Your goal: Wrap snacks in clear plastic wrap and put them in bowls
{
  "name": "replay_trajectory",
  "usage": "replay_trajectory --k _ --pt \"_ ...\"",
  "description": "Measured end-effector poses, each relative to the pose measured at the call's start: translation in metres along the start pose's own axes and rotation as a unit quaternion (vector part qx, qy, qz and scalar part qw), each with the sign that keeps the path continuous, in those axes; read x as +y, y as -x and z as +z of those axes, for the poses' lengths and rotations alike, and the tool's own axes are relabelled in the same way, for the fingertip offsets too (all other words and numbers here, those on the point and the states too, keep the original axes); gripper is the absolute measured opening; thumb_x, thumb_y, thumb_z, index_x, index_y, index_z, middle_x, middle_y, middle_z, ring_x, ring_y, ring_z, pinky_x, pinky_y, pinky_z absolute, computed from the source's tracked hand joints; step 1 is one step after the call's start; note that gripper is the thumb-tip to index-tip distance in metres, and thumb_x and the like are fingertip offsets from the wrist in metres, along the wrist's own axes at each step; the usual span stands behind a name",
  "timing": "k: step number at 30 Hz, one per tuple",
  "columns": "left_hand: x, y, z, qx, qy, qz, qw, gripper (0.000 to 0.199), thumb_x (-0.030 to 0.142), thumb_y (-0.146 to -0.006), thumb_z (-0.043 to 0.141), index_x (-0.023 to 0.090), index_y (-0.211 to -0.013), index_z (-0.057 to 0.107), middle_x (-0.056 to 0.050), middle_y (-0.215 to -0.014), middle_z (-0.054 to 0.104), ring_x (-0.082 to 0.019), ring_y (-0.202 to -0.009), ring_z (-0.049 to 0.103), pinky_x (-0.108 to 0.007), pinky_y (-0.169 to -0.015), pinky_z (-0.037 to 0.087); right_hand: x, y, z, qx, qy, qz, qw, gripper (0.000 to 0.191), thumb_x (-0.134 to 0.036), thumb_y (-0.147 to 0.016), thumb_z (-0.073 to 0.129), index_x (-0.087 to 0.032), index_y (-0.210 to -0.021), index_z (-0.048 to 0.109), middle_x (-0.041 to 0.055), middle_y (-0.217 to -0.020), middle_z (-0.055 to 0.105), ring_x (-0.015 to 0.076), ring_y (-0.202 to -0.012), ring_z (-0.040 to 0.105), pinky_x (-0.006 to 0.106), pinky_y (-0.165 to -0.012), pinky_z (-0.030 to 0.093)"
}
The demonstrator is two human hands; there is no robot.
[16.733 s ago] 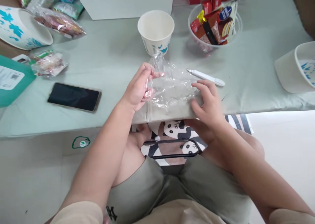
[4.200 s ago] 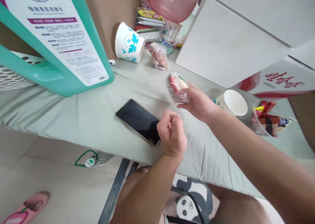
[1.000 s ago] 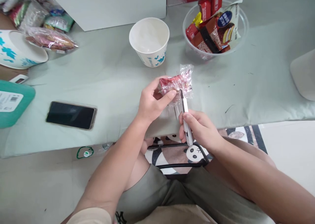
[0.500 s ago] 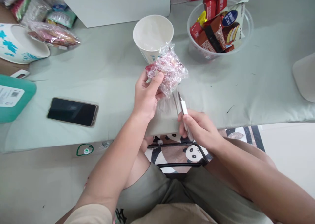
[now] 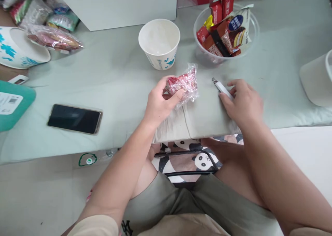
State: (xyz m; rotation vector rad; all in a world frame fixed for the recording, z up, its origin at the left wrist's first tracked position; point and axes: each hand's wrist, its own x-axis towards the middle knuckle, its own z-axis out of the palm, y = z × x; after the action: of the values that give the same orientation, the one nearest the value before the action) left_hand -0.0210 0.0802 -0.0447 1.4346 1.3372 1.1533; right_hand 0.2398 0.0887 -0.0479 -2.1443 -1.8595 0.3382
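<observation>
Between the thumb and fingers of my left hand [image 5: 162, 99] is a red package in crinkled clear wrap [image 5: 185, 85], just below and right of a white paper cup [image 5: 159, 44] with blue print. My right hand [image 5: 243, 101] is closed round a white utility knife [image 5: 223, 90], low over the table, its blade end pointing up and left toward the package. A gap of table separates the knife from the package. The fingers under the package are partly hidden.
A clear bowl [image 5: 255, 38] of snack packets stands behind, right of the cup. A phone [image 5: 75, 118] lies at the left, near a green container [image 5: 18, 102] and a tipped patterned cup [image 5: 26, 61]. A white container [image 5: 315, 78] is at the far right.
My right hand has moved right and up with the knife, away from the package. My left hand has shifted slightly right, turning the package and baring more of the cup's front.
</observation>
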Motion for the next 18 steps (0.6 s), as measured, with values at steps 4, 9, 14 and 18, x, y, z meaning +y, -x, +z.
replay_trajectory --k 4,9,14,18 --pt "-0.002 0.001 0.001 -0.01 -0.021 0.013 1.0 0.041 0.045 -0.088 0.072 0.023 -0.12 0.064 -0.005 -0.114 0.076 -0.02 -0.101 0.072 -0.032 -0.088 0.06 -0.002 0.0 -0.002 0.073 0.004 -0.029 0.997 0.026 -0.042 -0.086 0.065 -0.023 -0.104 0.064 0.0114 -0.096 0.067 0.0324 -0.094 0.061 0.05 -0.087 0.046" --pt "0.002 0.007 0.003 -0.015 -0.078 0.028 0.996 0.048 0.052 -0.086 0.074 0.024 -0.123 0.065 -0.004 -0.111 0.076 -0.02 -0.092 0.072 -0.03 -0.082 0.058 -0.031 0.023 0.0 0.061 -0.121 -0.205 0.969 0.036 -0.052 -0.086 0.064 -0.023 -0.106 0.056 0.0119 -0.102 0.064 0.03 -0.098 0.06 0.048 -0.091 0.047" --pt "0.004 0.012 0.004 -0.037 -0.123 0.062 0.99 0.054 0.064 -0.083 0.073 0.025 -0.119 0.067 0.0 -0.083 0.072 -0.015 -0.066 0.062 -0.028 -0.064 0.052 -0.055 0.039 0.008 -0.006 -0.255 -0.214 0.943 0.019 -0.037 -0.086 0.063 -0.025 -0.092 0.05 0.0049 -0.09 0.06 0.0188 -0.076 0.054 0.036 -0.072 0.048" --pt "0.0 0.01 0.002 -0.03 -0.112 0.041 0.992 0.056 0.067 -0.082 0.073 0.025 -0.119 0.068 0.0 -0.082 0.071 -0.015 -0.067 0.063 -0.029 -0.063 0.053 -0.056 0.036 0.008 -0.025 -0.303 -0.164 0.939 0.013 -0.025 -0.086 0.054 -0.024 -0.076 0.047 0.0009 -0.076 0.057 0.0135 -0.065 0.048 0.031 -0.064 0.042"
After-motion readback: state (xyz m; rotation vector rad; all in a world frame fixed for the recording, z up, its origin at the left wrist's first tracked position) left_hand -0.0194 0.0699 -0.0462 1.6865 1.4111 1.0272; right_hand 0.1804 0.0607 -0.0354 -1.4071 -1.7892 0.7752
